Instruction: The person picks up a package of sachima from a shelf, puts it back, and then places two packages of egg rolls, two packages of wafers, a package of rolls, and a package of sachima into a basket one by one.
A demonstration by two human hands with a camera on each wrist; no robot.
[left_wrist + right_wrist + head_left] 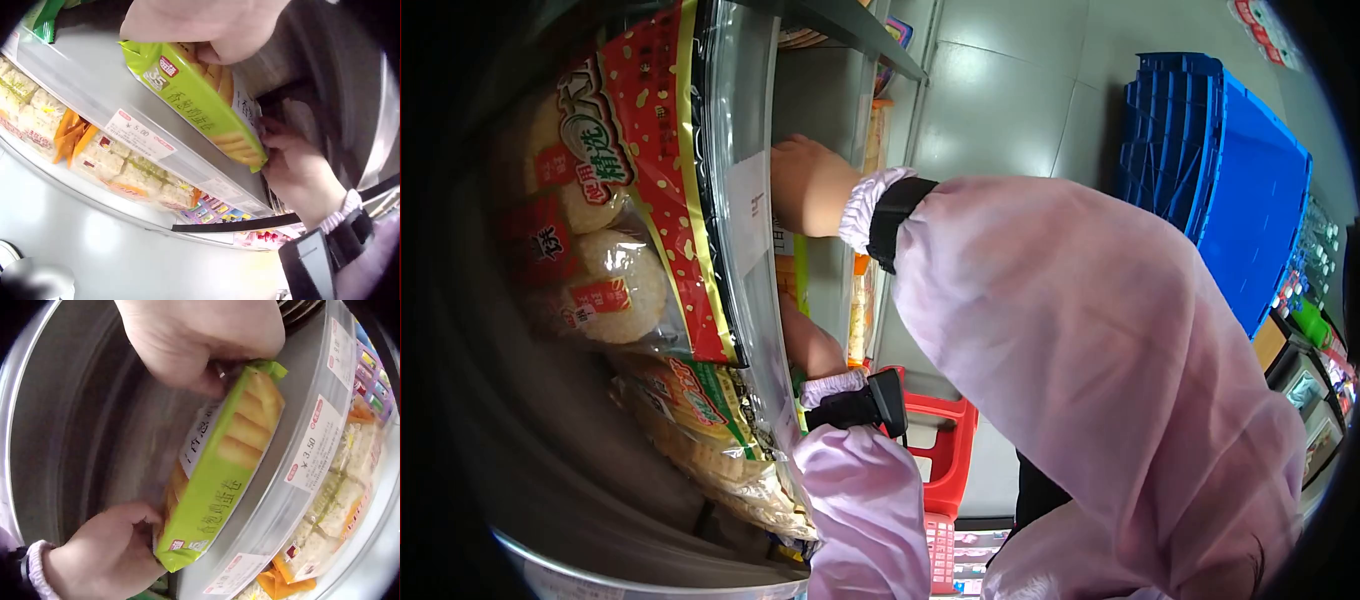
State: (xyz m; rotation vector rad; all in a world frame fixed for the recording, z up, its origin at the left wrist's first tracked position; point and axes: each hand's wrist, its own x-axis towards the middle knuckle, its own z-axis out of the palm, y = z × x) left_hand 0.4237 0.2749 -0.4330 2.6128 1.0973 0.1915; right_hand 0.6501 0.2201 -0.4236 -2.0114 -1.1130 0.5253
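Observation:
A green packet of egg rolls (200, 103), with pictures of golden rolls on it, lies along a grey shelf (275, 456) behind a clear price rail. My left hand (206, 25) grips one end, its thumb on the packet's face; this hand also shows in the right wrist view (100, 553). At the other end, my right hand (206, 340) holds the packet with its fingers bent over the edge. In the head view both hands reach in under the upper shelf, and only a strip of the packet shows between the left hand (808, 340) and right hand (810, 190).
Large bags of rice crackers (605, 290) fill the shelf above. Packs of puffed rice blocks (140, 172) stand on the level below, behind price tags (139, 132). A red stool (945, 450) and stacked blue crates (1250, 190) stand on the floor.

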